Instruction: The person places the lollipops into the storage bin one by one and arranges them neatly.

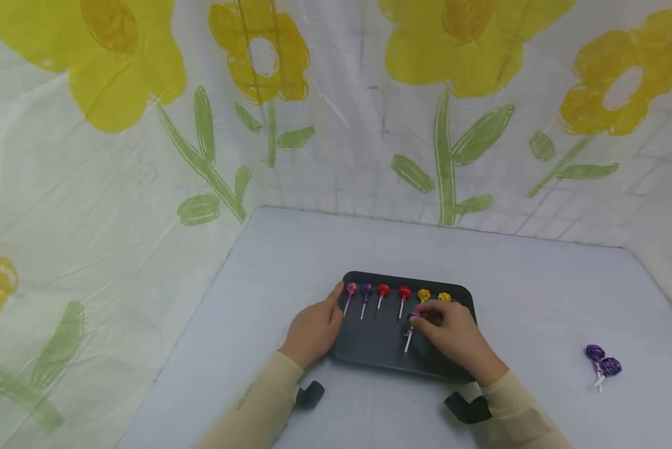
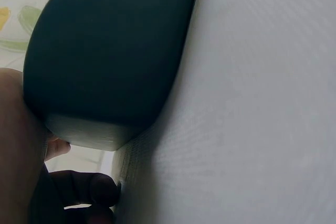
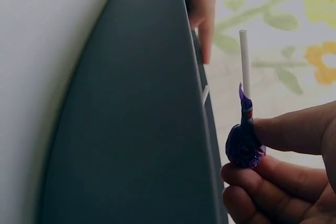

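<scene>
A dark rectangular tray lies on the white table. My left hand holds its left side, index finger along the rim; some curled fingers show low beside the tray in the left wrist view. Between thumb and fingertips my right hand pinches a purple-wrapped lollipop by its head, over the right half of the tray. Along the tray's far side runs a row of lollipops: pink, purple, two red and two yellow, sticks toward me. The right hand partly covers the yellow ones.
Two more purple lollipops lie together on the table, right of the tray. A curtain printed with yellow flowers hangs behind the table and along its left side. Dark camera mounts sit at both wrists.
</scene>
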Motion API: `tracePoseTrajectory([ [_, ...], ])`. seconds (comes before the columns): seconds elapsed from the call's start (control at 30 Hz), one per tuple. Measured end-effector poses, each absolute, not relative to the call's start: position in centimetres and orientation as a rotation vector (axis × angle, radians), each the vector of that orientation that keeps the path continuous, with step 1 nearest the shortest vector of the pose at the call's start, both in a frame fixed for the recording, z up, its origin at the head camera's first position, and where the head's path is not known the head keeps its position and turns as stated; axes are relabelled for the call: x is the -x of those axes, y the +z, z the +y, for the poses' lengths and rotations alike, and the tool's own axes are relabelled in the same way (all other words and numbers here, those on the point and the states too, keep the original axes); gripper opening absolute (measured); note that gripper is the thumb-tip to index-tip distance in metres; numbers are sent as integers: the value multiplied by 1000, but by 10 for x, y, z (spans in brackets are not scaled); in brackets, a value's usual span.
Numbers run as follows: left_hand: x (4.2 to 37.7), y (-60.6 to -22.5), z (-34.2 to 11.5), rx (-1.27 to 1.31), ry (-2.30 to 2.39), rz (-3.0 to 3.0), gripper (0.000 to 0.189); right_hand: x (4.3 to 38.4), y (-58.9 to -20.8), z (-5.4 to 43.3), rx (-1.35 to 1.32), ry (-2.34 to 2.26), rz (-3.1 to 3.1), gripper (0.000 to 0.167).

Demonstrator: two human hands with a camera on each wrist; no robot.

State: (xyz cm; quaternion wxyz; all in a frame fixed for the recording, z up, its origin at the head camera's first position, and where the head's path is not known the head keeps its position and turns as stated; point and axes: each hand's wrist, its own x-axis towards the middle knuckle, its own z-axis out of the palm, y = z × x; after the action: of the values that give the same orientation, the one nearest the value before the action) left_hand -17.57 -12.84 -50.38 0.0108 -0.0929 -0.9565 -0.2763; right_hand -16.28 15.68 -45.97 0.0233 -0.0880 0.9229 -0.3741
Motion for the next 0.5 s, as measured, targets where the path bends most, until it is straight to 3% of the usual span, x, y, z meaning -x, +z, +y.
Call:
tracePoseTrajectory([
  [0.5,177,-506,-130,288,-878,-2991,58,170,-467,129,334,-1215,2833,18],
])
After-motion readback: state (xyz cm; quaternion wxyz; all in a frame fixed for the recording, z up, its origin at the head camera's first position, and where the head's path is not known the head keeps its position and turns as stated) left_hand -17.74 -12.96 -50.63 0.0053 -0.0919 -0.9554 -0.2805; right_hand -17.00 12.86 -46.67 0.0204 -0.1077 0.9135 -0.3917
